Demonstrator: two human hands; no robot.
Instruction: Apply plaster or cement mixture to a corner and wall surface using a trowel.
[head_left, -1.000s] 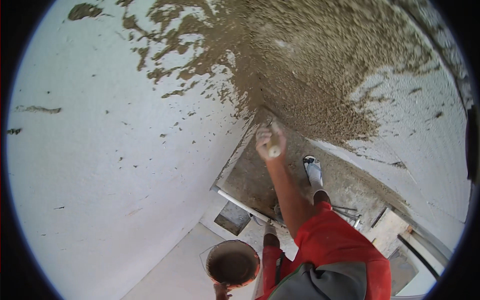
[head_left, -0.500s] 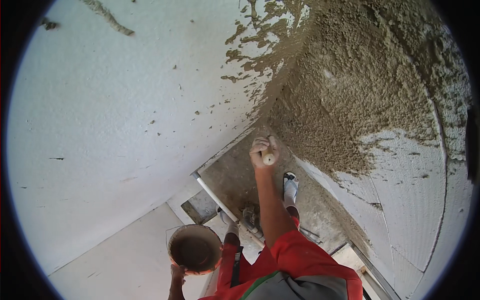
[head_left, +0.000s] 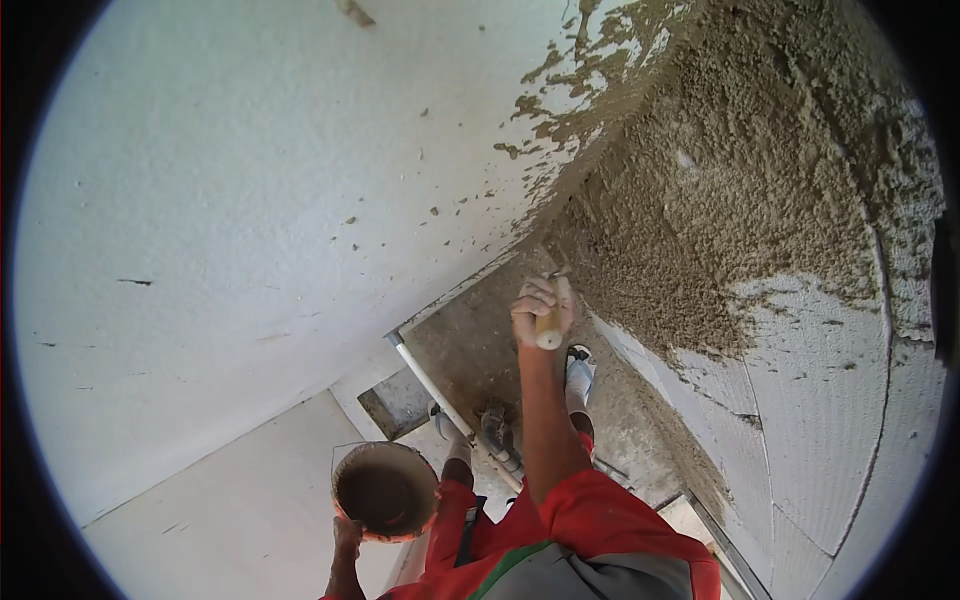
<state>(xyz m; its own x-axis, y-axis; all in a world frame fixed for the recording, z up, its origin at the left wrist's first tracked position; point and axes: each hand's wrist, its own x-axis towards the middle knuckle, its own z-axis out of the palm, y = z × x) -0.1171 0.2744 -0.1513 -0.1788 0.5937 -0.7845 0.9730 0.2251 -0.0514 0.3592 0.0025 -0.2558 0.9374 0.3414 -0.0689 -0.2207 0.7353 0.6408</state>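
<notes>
My right hand [head_left: 533,308] is wrapped round the pale handle of a trowel [head_left: 549,328], held out in front at the corner where two walls meet. Past the fist a bit of metal shank shows; the blade is hard to make out against the mortar. At lower left, my left hand [head_left: 347,536] grips the rim of an orange-red bucket [head_left: 388,458] with a thin wire handle. Its inside is coated with grey-brown residue, and a darker mass lies at the bottom. Rough wet mortar [head_left: 690,230] covers the upper part of the right wall.
The left wall [head_left: 220,220] is smooth and white, splashed with mortar near the corner. A white pipe [head_left: 432,378] runs slantwise close to my legs, beside a shallow recess [head_left: 398,400]. My sandalled foot [head_left: 579,368] stands on the dirty floor. A cable [head_left: 884,300] hangs down the right wall.
My view has shifted, so the corner sits farther right. The right hand with the trowel has moved slightly right and tipped, showing more handle. The bucket stays in my left hand.
</notes>
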